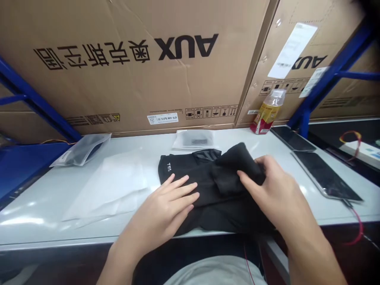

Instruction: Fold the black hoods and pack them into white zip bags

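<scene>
1. Two hands, well apart, on black garment (190,174), mid-tabletop (38,223).
2. L hand (163,206) open, flat on it.
3. R hand (273,190) clamped on folded-over flap.
4. Clear poly bag (192,139) 12 o'clock, plastic sheet (107,186) 9 o'clock, bottle (267,113) 1 o'clock.

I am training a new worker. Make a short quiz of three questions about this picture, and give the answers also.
1. True or false: the left hand rests on the black garment with its fingers spread.
2. Which hand holds the folded part of the garment? A: left. B: right.
3. Fill in: the bottle stands before a cardboard box marked ____.

Key: 1 true; 2 B, the right hand; 3 AUX.
</scene>
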### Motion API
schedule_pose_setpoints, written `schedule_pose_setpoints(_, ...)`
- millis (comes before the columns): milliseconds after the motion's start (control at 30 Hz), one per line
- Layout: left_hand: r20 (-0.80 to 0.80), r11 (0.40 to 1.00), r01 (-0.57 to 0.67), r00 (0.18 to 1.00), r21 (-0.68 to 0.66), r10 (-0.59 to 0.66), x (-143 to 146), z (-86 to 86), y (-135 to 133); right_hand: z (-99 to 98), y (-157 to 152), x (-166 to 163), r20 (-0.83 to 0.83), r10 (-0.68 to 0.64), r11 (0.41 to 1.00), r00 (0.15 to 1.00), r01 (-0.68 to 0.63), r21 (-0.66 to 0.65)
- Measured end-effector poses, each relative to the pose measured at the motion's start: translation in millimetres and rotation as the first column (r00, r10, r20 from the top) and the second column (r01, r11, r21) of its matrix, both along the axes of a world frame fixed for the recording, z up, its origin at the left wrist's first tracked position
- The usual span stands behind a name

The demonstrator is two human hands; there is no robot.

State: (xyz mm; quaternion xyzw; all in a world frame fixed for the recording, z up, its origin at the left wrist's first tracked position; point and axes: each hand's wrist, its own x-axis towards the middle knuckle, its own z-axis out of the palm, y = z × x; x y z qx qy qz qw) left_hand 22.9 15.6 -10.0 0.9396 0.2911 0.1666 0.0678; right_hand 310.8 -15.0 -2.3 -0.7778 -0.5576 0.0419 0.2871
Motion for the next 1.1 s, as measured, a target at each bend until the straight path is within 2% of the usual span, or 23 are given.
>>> schedule_pose_setpoints(67, 0.036, 1.000, 0.012, 0.999, -0.026, -0.011, 3.8, 1.4, -3.1, 12.6, 2.0, -9.2, 0.077, -0.016, 0.985, 0.997, 0.003, 0.175)
schedule_pose_setpoints(167, 0.156, 0.996, -0.014, 0.987, -0.087, 0.027, 4.4, 4.7, -2.8, 16.7, 2.0, -39.8, 0.183, 0.147, 0.911, 0.972, -0.206, 0.358)
schedule_pose_setpoints(233, 0.304, 0.980, -0.173, 0.932, -0.102, 0.197, 3.5, 10.2, -0.1, 11.6, -2.2, -63.5, 0.208, 0.396, 0.858, 0.894, -0.441, 0.264)
schedule_pose_setpoints(300, 0.473, 0.914, -0.391, 0.788, -0.112, 0.395, 5.5, 18.1, 2.0, 6.3, -7.7, -78.7, 0.139, 0.597, 0.777, 0.790, -0.613, 0.143)
schedule_pose_setpoints(333, 0.525, 0.879, -0.460, 0.722, -0.122, 0.451, 8.8, 21.9, 2.2, 4.8, -9.8, -81.1, 0.062, 0.665, 0.736, 0.744, -0.667, 0.115)
schedule_pose_setpoints(367, 0.544, 0.862, -0.491, 0.692, -0.127, 0.475, 13.7, 24.9, 1.8, 4.3, -10.8, -80.2, -0.016, 0.709, 0.701, 0.705, -0.702, 0.121)
schedule_pose_setpoints(400, 0.523, 0.864, -0.488, 0.707, -0.124, 0.475, 20.3, 26.3, 1.0, 4.2, -10.2, -76.7, -0.083, 0.722, 0.691, 0.687, -0.706, 0.156)
schedule_pose_setpoints(467, 0.367, 0.900, -0.422, 0.824, -0.113, 0.432, 36.4, 23.1, -1.2, 3.6, -4.3, -65.9, -0.139, 0.671, 0.734, 0.728, -0.627, 0.261)
schedule_pose_setpoints(533, 0.160, 0.929, -0.356, 0.916, -0.101, 0.369, 52.3, 12.0, -2.7, -1.1, 6.0, -57.4, -0.108, 0.580, 0.791, 0.807, -0.527, 0.309)
schedule_pose_setpoints(600, 0.004, 0.939, -0.335, 0.942, -0.072, 0.336, 63.0, -3.3, -3.0, -11.3, 15.9, -54.7, -0.041, 0.539, 0.821, 0.841, -0.515, 0.248)
schedule_pose_setpoints(667, -0.076, 0.943, -0.331, 0.941, -0.013, 0.329, 66.3, -17.4, -2.8, -23.9, 21.0, -55.6, 0.007, 0.561, 0.822, 0.828, -0.558, 0.110)
schedule_pose_setpoints(767, -0.108, 0.945, -0.319, 0.939, 0.080, 0.326, 61.2, -29.6, -2.5, -36.9, 18.1, -55.0, 0.076, 0.579, 0.815, 0.812, -0.576, -0.059)
schedule_pose_setpoints(867, -0.102, 0.946, -0.307, 0.943, 0.106, 0.317, 54.9, -31.9, -2.9, -37.8, 9.4, -48.1, 0.124, 0.566, 0.823, 0.815, -0.551, -0.136)
schedule_pose_setpoints(967, -0.081, 0.951, -0.298, 0.949, 0.081, 0.304, 54.1, -30.6, -4.4, -33.0, 3.1, -40.0, 0.095, 0.573, 0.815, 0.814, -0.554, -0.170)
schedule_pose_setpoints(1100, -0.026, 0.961, -0.275, 0.961, -0.032, 0.274, 53.1, -24.3, -2.1, -29.1, 1.1, -35.0, 0.036, 0.593, 0.797, 0.804, -0.580, -0.168)
